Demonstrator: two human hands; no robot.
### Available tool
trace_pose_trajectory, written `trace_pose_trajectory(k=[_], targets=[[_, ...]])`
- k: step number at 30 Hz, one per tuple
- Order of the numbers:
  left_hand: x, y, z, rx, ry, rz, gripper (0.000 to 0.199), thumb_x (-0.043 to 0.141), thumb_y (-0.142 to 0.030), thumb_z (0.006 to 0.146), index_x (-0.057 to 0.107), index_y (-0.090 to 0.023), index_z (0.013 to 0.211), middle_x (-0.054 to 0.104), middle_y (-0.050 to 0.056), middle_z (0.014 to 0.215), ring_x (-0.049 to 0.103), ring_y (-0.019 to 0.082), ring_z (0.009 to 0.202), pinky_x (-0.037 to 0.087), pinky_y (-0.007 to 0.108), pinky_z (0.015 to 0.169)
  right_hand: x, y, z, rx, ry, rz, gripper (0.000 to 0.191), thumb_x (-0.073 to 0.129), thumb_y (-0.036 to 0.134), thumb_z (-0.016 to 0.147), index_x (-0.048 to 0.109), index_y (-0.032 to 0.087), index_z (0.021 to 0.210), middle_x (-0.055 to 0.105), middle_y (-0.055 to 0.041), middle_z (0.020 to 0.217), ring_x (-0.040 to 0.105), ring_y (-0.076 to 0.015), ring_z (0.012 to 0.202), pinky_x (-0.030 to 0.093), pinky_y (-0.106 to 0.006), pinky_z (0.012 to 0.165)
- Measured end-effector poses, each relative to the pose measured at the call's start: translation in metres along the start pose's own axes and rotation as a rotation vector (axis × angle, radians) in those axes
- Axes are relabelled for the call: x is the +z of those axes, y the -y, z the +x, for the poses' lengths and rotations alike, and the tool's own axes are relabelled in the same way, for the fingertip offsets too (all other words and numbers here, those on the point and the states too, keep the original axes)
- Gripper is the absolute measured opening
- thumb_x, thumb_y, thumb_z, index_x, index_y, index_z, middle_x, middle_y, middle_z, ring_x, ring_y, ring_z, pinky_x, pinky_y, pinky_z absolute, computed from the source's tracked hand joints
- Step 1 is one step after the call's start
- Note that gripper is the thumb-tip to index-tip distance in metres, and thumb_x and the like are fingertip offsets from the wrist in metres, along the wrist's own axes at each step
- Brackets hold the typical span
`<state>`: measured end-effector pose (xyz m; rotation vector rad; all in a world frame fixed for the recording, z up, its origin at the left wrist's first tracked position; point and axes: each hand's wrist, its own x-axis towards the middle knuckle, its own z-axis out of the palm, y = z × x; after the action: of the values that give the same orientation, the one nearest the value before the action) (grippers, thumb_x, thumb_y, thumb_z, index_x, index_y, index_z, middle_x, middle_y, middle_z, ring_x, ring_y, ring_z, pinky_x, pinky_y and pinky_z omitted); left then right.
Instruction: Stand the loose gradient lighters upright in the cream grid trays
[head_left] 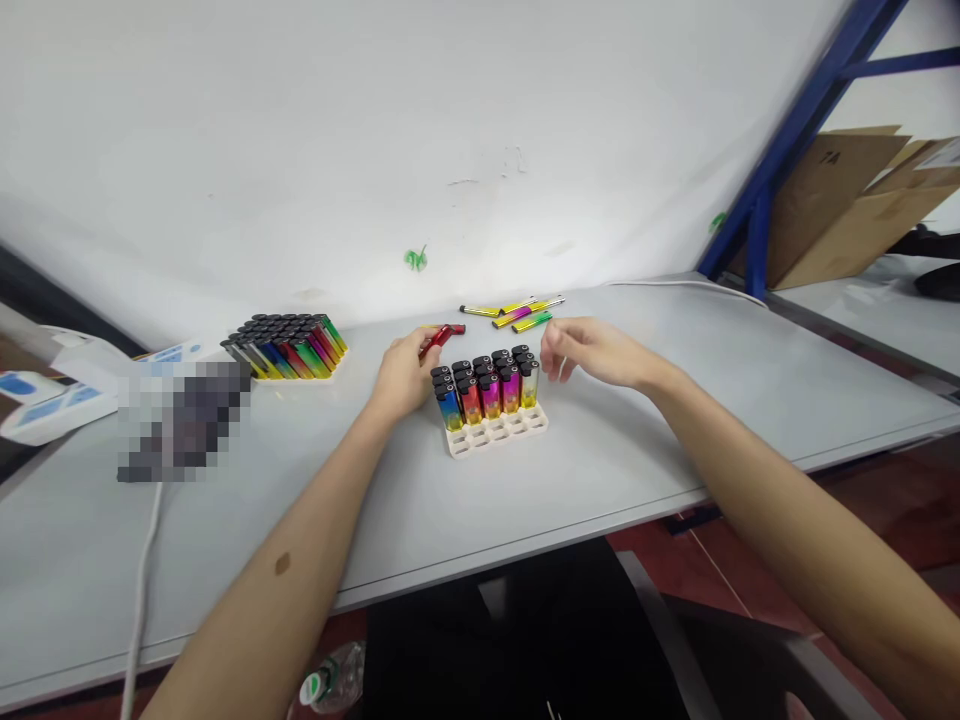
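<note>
A white lighter tray [499, 432] stands on the table in front of me, with rows of upright lighters [490, 393] in blue, red, pink and yellow. Its front row of holes holds nothing. My left hand [405, 372], at the tray's left back corner, has its fingers closed on a red lighter [442, 338]; whether a second one is under it I cannot tell. At the tray's right side hovers my right hand [589, 350], fingers loosely bent and apart, nothing visible in them. Behind the tray, several loose lighters [517, 312] lie flat near the wall.
A second block of packed lighters [289, 345] stands at the left back. Left of it are a blurred dark object [191, 415] with a white cable [146, 560] and white-blue packaging [67, 400]. Cardboard boxes [847, 210] sit behind a blue metal frame [810, 95] at right.
</note>
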<state>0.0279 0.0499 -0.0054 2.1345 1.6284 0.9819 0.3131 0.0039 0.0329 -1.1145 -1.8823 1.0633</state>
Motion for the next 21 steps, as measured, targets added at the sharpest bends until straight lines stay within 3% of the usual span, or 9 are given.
trace_pose_trajectory(k=[2,5,8,12,17,21], targets=[[0.0,-0.001,0.0,-0.011,0.014,-0.129,0.036,0.049,-0.035,0.094,0.067,-0.023,0.122,0.074,0.006,0.11,0.066,0.024,0.103,0.051,0.039,0.093,0.0,-0.007,0.008,0.028,-0.113,0.017,0.059,0.05,0.074,0.092,0.063,0.018,0.078,0.068,-0.0086,0.076,0.065,-0.0168,0.065,0.054,-0.031,0.057],[0.002,-0.002,0.001,0.004,0.054,-0.327,0.038,0.052,-0.042,0.093,0.066,-0.022,0.123,0.074,0.008,0.109,0.066,0.024,0.102,0.052,0.039,0.089,0.007,-0.02,0.028,0.046,-0.23,0.001,0.04,0.06,0.058,0.095,0.064,0.019,0.085,0.067,-0.0073,0.078,0.063,-0.0166,0.067,0.053,-0.03,0.056],[0.005,0.0,0.002,0.003,0.118,-0.471,0.044,0.059,-0.046,0.09,0.065,-0.02,0.125,0.073,0.009,0.106,0.066,0.024,0.097,0.052,0.038,0.085,0.019,-0.03,0.05,-0.053,-0.191,-0.008,0.024,0.067,0.042,0.093,0.069,0.02,0.102,0.069,-0.0062,0.088,0.064,-0.0172,0.076,0.054,-0.031,0.063],[0.01,0.001,0.003,0.014,0.197,-0.598,0.046,0.068,-0.044,0.083,0.066,-0.018,0.121,0.072,0.009,0.108,0.067,0.024,0.1,0.05,0.039,0.092,0.036,-0.03,0.075,-0.192,-0.089,0.063,0.041,0.074,0.04,0.086,0.071,0.023,0.123,0.07,-0.0039,0.098,0.062,-0.0162,0.079,0.053,-0.032,0.071],[0.01,-0.003,0.003,0.019,0.197,-0.611,0.039,0.069,-0.043,0.082,0.07,-0.017,0.112,0.072,0.011,0.116,0.067,0.026,0.107,0.05,0.04,0.097,0.055,-0.028,0.092,-0.162,-0.052,0.237,0.027,0.075,0.04,0.084,0.072,0.019,0.101,0.073,-0.0031,0.094,0.065,-0.0159,0.084,0.054,-0.03,0.076],[0.006,-0.007,0.001,0.006,0.109,-0.393,0.035,0.06,-0.04,0.09,0.07,-0.018,0.115,0.072,0.011,0.119,0.067,0.025,0.102,0.052,0.04,0.095,0.054,-0.024,0.091,-0.027,-0.266,0.503,0.012,0.058,0.029,0.096,0.05,0.021,0.09,0.068,0.001,0.076,0.065,-0.0126,0.066,0.058,-0.031,0.07]])
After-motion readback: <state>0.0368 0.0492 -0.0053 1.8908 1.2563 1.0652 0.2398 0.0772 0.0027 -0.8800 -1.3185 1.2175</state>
